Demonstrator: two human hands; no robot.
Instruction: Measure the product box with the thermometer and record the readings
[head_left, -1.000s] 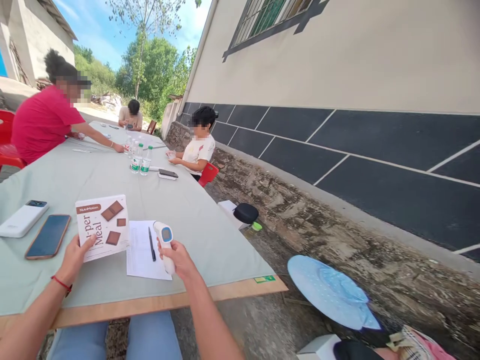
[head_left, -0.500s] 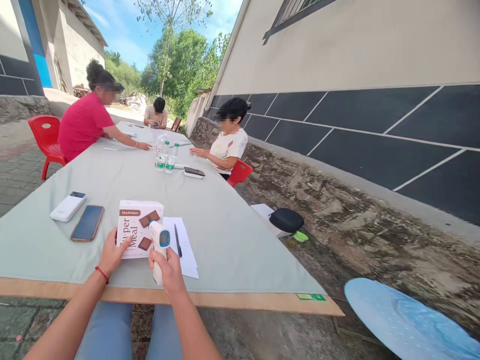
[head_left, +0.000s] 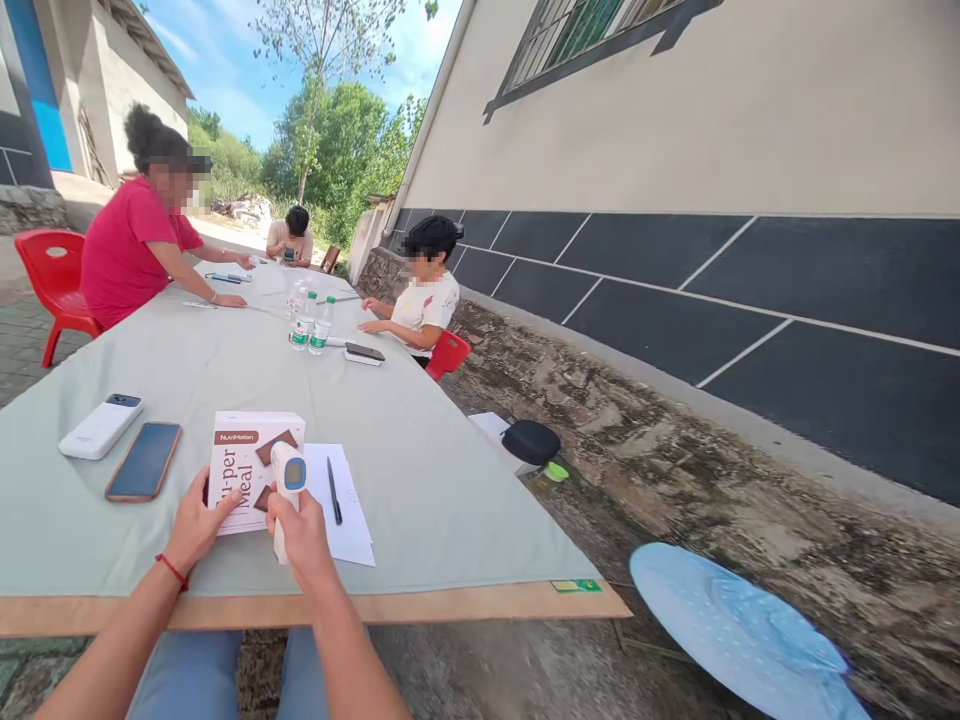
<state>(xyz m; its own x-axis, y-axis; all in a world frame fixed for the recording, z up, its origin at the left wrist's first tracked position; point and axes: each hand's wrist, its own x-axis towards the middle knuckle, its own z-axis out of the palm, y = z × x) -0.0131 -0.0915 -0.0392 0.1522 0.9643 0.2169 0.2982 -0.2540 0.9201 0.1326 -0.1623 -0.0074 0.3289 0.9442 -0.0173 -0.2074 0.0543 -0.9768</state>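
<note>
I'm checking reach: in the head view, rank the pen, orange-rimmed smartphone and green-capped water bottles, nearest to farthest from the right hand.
1. Pen: right, on the paper.
2. Orange-rimmed smartphone: left, past the left hand.
3. Green-capped water bottles: farther up the table.

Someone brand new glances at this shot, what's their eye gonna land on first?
Probably the chocolate-printed box in the left hand, near the table's close edge, with a white thermometer in the right hand in front of it. Next, perhaps, the hot-pink shirt at the table's far left and the pale blue hat at lower right, off the table.
</note>
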